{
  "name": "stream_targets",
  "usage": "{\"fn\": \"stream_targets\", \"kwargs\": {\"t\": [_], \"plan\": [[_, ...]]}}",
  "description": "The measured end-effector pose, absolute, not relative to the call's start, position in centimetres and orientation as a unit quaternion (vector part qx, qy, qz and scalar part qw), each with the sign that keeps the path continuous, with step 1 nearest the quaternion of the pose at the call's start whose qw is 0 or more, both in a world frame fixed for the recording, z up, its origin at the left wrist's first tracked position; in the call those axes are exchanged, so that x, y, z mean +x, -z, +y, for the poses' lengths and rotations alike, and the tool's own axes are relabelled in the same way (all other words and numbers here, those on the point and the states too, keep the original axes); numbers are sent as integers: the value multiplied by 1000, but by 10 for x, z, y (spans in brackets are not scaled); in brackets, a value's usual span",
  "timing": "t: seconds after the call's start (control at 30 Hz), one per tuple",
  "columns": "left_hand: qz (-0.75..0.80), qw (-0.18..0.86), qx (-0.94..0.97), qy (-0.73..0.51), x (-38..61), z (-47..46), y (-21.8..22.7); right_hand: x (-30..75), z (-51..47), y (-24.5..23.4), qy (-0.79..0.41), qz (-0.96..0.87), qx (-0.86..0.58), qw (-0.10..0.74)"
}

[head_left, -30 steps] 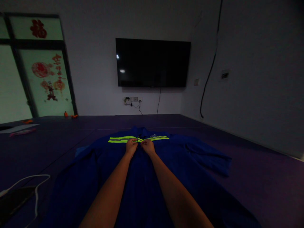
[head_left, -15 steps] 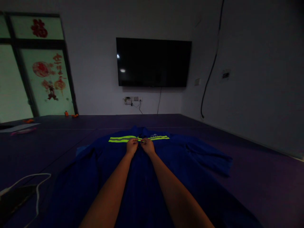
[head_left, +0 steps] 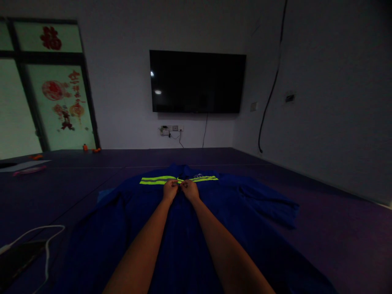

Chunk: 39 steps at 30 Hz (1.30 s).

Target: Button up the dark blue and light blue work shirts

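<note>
Hands meet at the centre of the frame, on a blue work jacket (head_left: 245,204) spread flat over a dark purple surface (head_left: 337,228) that fills the lower half of the picture. The left hand (head_left: 170,189) and the right hand (head_left: 190,189) lie side by side, almost touching, with the fingers curled in tight and pinching the cloth at the jacket's front opening. What sits between the fingertips is too small to tell. Just above the knuckles a yellow reflective stripe (head_left: 156,180) runs across the chest, and one sleeve spreads out toward the right of the frame. Both bare forearms reach up from the bottom edge.

A dark television (head_left: 197,81) hangs on the wall at upper centre, with a wall socket (head_left: 170,129) below it. Glass panels with red paper cut-outs (head_left: 61,98) fill the upper left. A white cable (head_left: 45,239) loops at the lower left.
</note>
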State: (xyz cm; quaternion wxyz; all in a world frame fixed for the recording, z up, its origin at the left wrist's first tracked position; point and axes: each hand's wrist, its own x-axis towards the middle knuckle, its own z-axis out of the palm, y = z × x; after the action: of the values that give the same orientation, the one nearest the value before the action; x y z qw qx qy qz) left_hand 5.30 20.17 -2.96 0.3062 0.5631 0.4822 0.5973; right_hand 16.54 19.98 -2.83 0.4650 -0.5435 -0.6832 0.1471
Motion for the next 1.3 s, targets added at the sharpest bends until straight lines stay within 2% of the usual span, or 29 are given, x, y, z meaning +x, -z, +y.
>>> {"fn": "stream_targets", "kwargs": {"t": [0.6,1.3], "plan": [[521,247,590,-565,54,201,28,164,197,28,-128,-678,-567,450],[521,251,578,-576,54,208,33,165,194,24,-115,-674,-563,464]]}}
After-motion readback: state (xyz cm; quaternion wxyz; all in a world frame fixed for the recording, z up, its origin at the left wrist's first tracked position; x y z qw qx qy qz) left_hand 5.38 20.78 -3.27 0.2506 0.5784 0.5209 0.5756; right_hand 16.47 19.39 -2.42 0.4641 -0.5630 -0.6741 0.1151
